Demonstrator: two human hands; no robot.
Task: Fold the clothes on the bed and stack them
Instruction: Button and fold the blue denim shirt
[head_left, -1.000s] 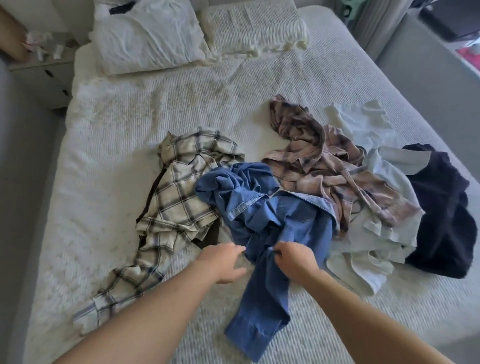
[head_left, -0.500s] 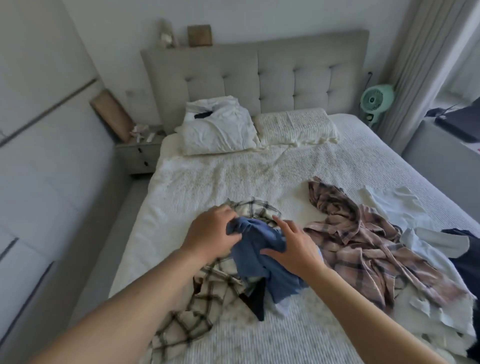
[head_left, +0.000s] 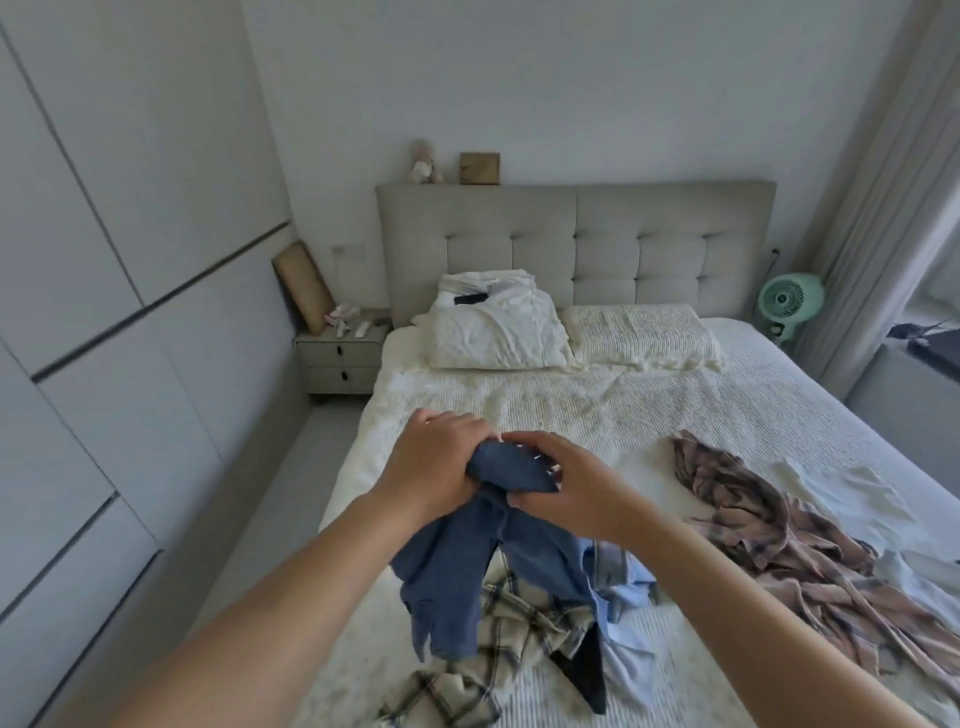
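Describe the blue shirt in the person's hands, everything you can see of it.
The blue shirt looks like denim-weight cotton with a paler lining. It is bunched and unfolded, lifted above the bed. The left hand and right hand grip its gathered top close together. The rest hangs down in crumpled folds, and its lower end drapes over the cream plaid shirt lying beneath.

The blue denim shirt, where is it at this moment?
In the head view the blue denim shirt hangs at the centre, gripped at its top by the left hand and the right hand, above the cream plaid shirt on the bed.
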